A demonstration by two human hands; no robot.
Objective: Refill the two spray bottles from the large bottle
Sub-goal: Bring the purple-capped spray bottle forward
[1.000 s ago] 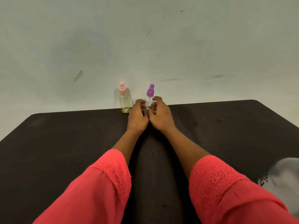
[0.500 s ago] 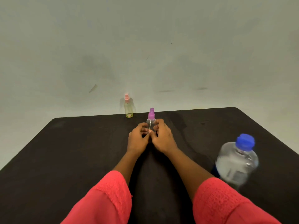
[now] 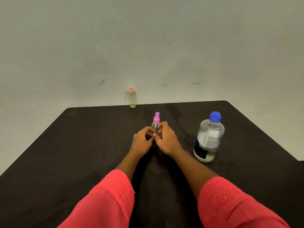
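Gripping the purple-capped spray bottle from both sides, the left hand and the right hand meet near the middle of the dark tabletop. The left hand's fingers curl round the left side of the clear body. The right hand curls round the right side, with its index finger raised against the bottle's shoulder just under the cap. The bottle stands upright between the hands. Its lower half is hidden behind the fingers, so whether its base touches the tabletop cannot be told. A thin dip tube shows through the clear upper body, and the purple spray head is in place.

The pink-capped spray bottle stands upright at the far edge of the tabletop, well apart from the hands and a little to their left, in front of the pale wall. Its clear body has a yellowish tint.

The large bottle stands on its base to the right of the right hand, near it but not touching. Its blue cap is on, a dark label sits low on its side, and its contents look clear. Red sleeves cover both arms above the bare forearms.
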